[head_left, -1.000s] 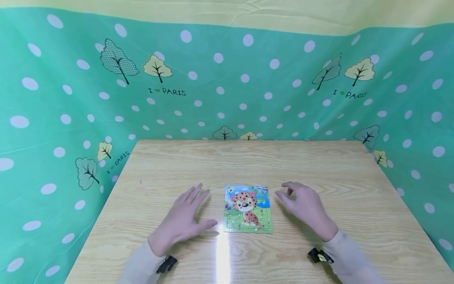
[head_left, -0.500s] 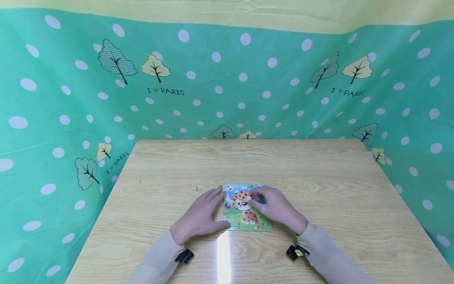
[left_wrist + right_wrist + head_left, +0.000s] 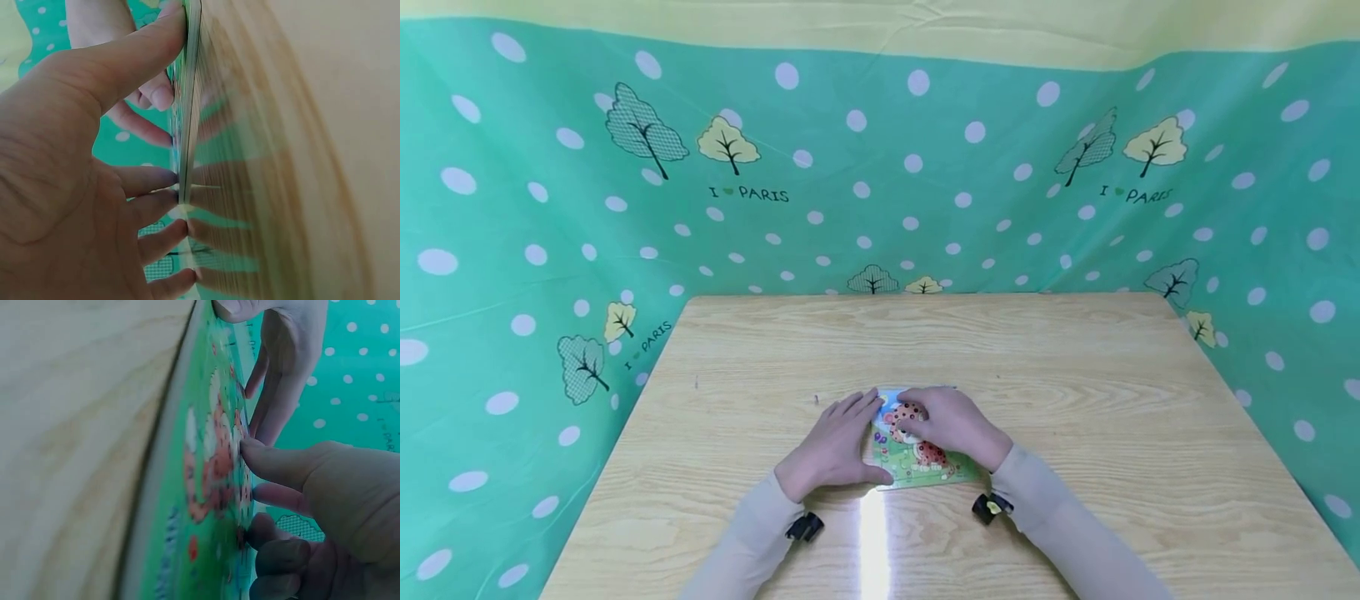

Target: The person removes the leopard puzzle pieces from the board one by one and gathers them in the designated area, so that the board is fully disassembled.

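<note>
Both hands have closed in on the leopard puzzle (image 3: 925, 454) — flat on the table (image 3: 1075, 375), near edge. Left hand (image 3: 835, 446) flat, fingers spread, bracing its left edge; right hand (image 3: 951, 429) curled, fingertips (image 3: 250, 450) pressing a piece — likely seating it.

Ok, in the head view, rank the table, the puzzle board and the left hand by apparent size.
1. Table, far the largest.
2. and 3. Left hand and puzzle board: unsure, since both hands partly cover the board.

Puzzle board (image 3: 925, 462) lies on the table (image 3: 1075, 400), between both hands.
</note>
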`<state>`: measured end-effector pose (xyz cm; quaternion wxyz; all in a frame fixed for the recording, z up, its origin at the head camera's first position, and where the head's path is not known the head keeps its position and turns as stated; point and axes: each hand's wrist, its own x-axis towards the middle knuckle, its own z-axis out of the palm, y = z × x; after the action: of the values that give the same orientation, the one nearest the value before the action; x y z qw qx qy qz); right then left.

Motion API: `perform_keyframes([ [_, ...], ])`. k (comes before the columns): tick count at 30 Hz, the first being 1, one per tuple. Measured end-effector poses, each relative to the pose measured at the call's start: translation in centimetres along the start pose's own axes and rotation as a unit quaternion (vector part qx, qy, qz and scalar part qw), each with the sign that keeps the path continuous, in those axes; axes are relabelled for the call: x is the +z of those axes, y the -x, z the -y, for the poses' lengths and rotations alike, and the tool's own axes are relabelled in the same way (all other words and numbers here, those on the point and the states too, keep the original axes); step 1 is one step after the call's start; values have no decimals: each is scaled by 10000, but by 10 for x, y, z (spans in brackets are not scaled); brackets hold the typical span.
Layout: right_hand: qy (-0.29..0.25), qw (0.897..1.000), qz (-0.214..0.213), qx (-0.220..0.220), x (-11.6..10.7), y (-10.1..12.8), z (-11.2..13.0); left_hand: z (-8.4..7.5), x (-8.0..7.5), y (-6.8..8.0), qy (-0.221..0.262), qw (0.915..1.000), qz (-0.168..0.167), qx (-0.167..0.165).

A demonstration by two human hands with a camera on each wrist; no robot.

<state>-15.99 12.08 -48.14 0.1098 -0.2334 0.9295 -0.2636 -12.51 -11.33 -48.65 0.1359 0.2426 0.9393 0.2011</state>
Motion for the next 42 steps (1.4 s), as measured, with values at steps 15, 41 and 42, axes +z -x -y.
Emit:
perform_keyframes([
  [15, 379, 9953, 750, 481, -20, -23, 27, -7, 0, -1, 362, 9990, 53, -269],
  [41, -1137, 9860, 843, 882, -15, -30, 8, -4, -2, -4, 608, 9974, -265, -283],
  [42, -1159, 9868, 740, 857, -14, -29, 7, -4, -2, -5, 612, 9973, -270, -291],
])
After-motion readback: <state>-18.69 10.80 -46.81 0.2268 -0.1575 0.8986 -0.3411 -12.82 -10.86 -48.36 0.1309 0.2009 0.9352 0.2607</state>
